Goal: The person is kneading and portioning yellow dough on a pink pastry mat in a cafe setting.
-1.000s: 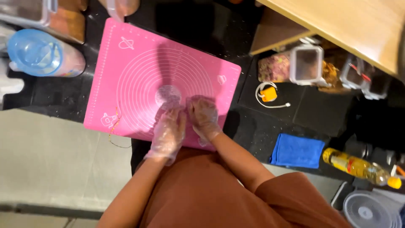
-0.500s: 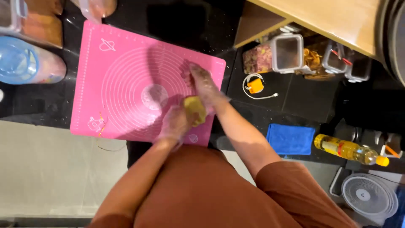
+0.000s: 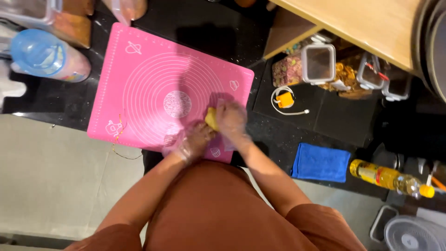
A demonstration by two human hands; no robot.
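A pink silicone baking mat [image 3: 153, 74] with white ring markings lies on the dark counter. Both my hands wear thin clear gloves and meet over the mat's near right corner. Between them sits a small yellow lump of dough [image 3: 212, 120]. My left hand [image 3: 194, 142] cups it from below and my right hand [image 3: 231, 117] presses on it from the right. A faint floury round patch [image 3: 177, 103] marks the mat's centre.
A blue-lidded jar [image 3: 42, 55] lies left of the mat. Clear storage boxes [image 3: 319, 62] stand under a wooden shelf [image 3: 353, 23] at right. A yellow charger with white cable [image 3: 284, 99], a blue cloth [image 3: 320, 162] and an oil bottle [image 3: 388, 177] lie to the right.
My hands left the mat's centre, where they pressed down side by side, and lifted the yellow dough. They now hold it together over the near right corner.
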